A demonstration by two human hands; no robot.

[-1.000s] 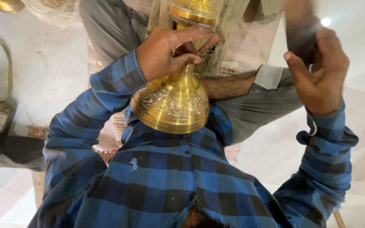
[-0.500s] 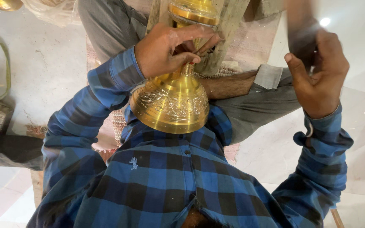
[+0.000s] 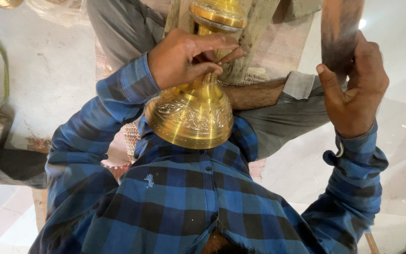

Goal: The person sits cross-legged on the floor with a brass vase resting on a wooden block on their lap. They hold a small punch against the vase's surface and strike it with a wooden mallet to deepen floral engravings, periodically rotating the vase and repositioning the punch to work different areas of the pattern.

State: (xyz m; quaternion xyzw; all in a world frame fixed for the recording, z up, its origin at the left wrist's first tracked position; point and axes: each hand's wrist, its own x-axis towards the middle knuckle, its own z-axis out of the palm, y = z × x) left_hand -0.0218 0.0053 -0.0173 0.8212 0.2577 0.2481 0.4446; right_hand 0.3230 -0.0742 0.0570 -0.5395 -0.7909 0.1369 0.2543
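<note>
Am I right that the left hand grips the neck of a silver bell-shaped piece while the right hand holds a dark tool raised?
Not quite: in the head view the bell-shaped piece is golden brass, not silver. The left hand does grip its neck, and the right hand holds a dark tool raised.

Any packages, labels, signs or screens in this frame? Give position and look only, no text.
Clear crinkled plastic bag: top left on the pale floor, contents not discernible.
Small white embroidered emblem: on the chest of the blue and black checked shirt, below the engraved golden brass bell-shaped vessel gripped by the left hand.
No signs or screens visible.
</note>
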